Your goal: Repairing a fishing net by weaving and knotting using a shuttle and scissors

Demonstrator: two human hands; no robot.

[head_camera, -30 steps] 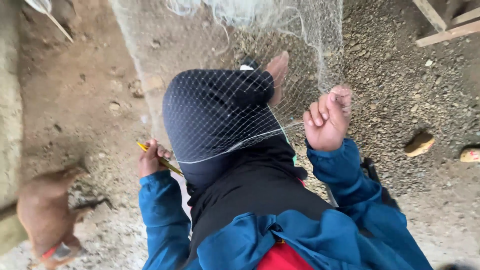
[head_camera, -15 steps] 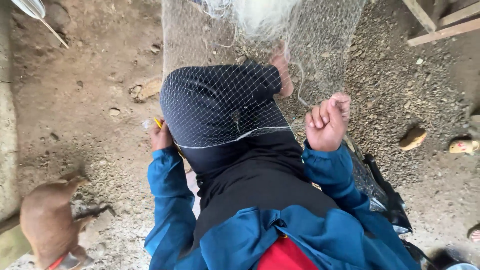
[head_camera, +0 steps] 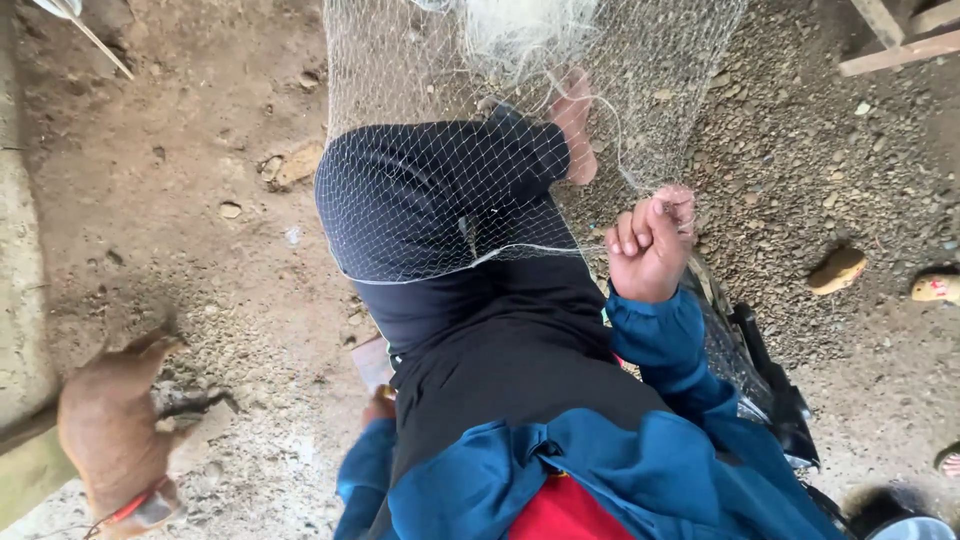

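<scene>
A fine white fishing net (head_camera: 450, 210) drapes over my raised knee in dark trousers (head_camera: 430, 200) and runs up to a bunched mass at the top. My right hand (head_camera: 650, 245), in a blue sleeve, is clenched on a fold of the net beside the knee. Only a little of my left hand (head_camera: 380, 405) shows, low against my left thigh near a flat brown piece (head_camera: 372, 362); what it holds is hidden. My bare foot (head_camera: 575, 120) rests on the ground under the net.
A brown dog (head_camera: 110, 430) with a red collar stands at the lower left on the dirt. Stones (head_camera: 838, 268) lie on the gravel to the right, wooden boards (head_camera: 900, 40) at the top right. A black object (head_camera: 780, 400) sits by my right side.
My left hand, which held a small yellow tool beside the knee, has dropped low against my thigh. The right hand stays clenched on the net. The dog stays at the lower left.
</scene>
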